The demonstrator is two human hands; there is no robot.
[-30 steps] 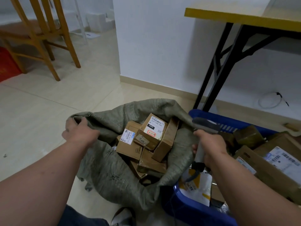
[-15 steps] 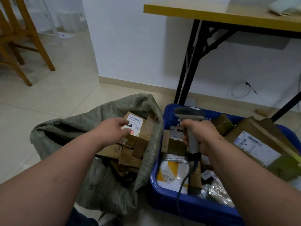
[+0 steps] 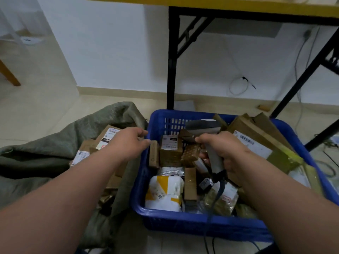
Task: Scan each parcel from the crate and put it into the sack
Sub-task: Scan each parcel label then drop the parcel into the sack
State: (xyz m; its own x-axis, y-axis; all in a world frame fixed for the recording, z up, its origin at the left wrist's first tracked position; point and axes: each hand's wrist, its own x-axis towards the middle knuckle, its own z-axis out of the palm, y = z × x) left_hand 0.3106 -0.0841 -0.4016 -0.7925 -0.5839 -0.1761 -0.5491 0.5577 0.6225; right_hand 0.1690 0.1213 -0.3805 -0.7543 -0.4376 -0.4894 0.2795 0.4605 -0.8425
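**Left hand crosses from sack to crate**

Our left hand, fingers loose and holding nothing, has left the sack at nine o'clock and now reaches the crate rim. Our right hand keeps its clench on the scanner. The labelled box at twelve o'clock looks next; we judge many parcels remain.

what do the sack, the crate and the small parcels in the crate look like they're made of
Sack: looks like woven plastic fabric, dull grey-green, limp with soft folds.
Crate: moulded plastic, glossy blue; the back wall has a slotted grid.
Small box parcels: brown cardboard, matte, with white paper labels.
White and yellow parcel: seemingly a soft plastic mailer bag, slightly shiny and wrinkled.
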